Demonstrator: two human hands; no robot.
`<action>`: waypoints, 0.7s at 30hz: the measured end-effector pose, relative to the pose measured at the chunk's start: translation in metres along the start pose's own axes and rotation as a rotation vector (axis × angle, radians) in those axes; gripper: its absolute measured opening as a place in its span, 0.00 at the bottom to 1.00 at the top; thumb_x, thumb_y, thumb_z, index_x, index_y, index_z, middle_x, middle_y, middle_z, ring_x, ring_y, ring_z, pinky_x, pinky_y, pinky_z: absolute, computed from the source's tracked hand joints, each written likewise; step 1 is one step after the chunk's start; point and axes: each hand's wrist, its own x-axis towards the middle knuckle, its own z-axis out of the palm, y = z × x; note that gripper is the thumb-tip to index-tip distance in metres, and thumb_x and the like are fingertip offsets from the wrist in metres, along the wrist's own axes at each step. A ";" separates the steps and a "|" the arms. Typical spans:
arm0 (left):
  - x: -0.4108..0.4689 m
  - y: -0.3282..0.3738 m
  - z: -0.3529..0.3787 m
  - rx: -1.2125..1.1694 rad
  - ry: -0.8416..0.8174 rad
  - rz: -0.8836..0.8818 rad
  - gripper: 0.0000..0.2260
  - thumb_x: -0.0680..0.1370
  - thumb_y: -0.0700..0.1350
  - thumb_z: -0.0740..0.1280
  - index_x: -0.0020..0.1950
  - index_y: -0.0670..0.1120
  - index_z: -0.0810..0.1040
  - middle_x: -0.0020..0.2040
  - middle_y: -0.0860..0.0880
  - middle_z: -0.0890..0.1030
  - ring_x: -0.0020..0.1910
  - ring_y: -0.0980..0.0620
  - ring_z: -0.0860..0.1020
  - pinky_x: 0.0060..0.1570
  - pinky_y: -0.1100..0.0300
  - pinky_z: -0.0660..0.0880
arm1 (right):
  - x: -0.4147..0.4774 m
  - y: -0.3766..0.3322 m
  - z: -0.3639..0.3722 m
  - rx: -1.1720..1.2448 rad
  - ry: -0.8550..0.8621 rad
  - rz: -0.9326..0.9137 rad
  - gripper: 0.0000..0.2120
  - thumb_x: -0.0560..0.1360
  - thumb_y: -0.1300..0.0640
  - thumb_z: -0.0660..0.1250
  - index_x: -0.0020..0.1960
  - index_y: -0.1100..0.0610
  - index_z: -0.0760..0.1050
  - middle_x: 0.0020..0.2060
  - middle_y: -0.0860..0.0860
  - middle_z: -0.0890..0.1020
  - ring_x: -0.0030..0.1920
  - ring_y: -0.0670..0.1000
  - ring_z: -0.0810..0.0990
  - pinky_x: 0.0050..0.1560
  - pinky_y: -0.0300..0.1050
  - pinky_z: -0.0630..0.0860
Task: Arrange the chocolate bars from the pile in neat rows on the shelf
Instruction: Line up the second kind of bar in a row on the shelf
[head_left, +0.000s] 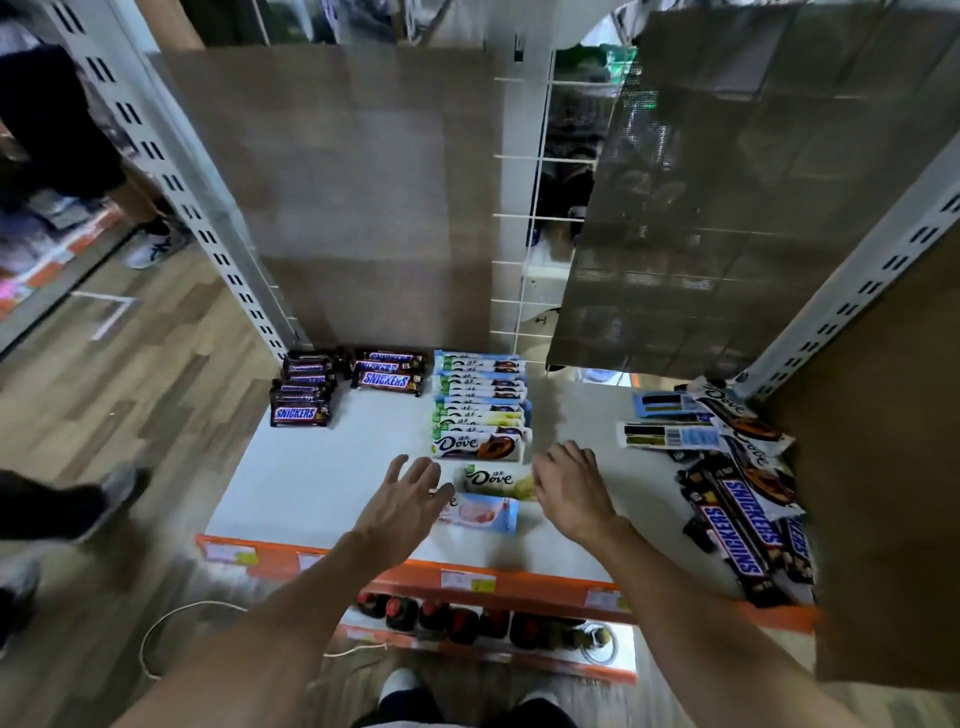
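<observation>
The left hand (410, 493) hovered with fingers spread and holding nothing, its fingertips at the left end of a pink Dove bar (485, 513), seemingly placed to square that bar up. The right hand (571, 480) bent its fingers down over the right end of a pale Dove bar (491, 479); whether it pinched the wrapper or merely nudged it could not be told. Both bars lay crosswise, just nearer than the Dove row (480, 410), probably so they could be slid in as its next members. That row ran from the back of the shelf (311, 483) towards the front, wrappers overlapping and labels up, which kept the brand readable. To the far left stood two Snickers rows (304, 400) (389, 374), sorted by brand and started at the back. The pile (737, 483) of mixed Dove and Snickers bars sat at the right edge, well apart from the rows yet within the right hand's reach. Much of it looked unsorted.
</observation>
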 end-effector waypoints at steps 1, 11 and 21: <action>0.000 -0.002 0.001 0.001 0.012 0.000 0.19 0.61 0.39 0.75 0.50 0.45 0.78 0.45 0.43 0.75 0.49 0.43 0.74 0.53 0.42 0.75 | 0.003 -0.002 0.000 0.001 0.012 0.001 0.09 0.66 0.65 0.72 0.45 0.57 0.77 0.41 0.54 0.77 0.46 0.58 0.74 0.45 0.51 0.69; 0.013 -0.008 0.007 0.028 0.005 -0.005 0.29 0.57 0.39 0.78 0.56 0.44 0.73 0.51 0.40 0.75 0.55 0.40 0.71 0.58 0.39 0.71 | 0.029 -0.017 0.001 -0.002 0.084 0.023 0.11 0.62 0.61 0.76 0.40 0.54 0.75 0.36 0.50 0.79 0.43 0.55 0.74 0.44 0.49 0.63; 0.030 -0.010 0.009 0.049 0.036 -0.024 0.27 0.59 0.42 0.79 0.56 0.45 0.76 0.57 0.39 0.76 0.61 0.39 0.69 0.61 0.36 0.69 | 0.045 -0.017 -0.005 0.040 0.161 -0.039 0.06 0.67 0.56 0.75 0.42 0.56 0.81 0.40 0.52 0.82 0.48 0.56 0.74 0.49 0.52 0.68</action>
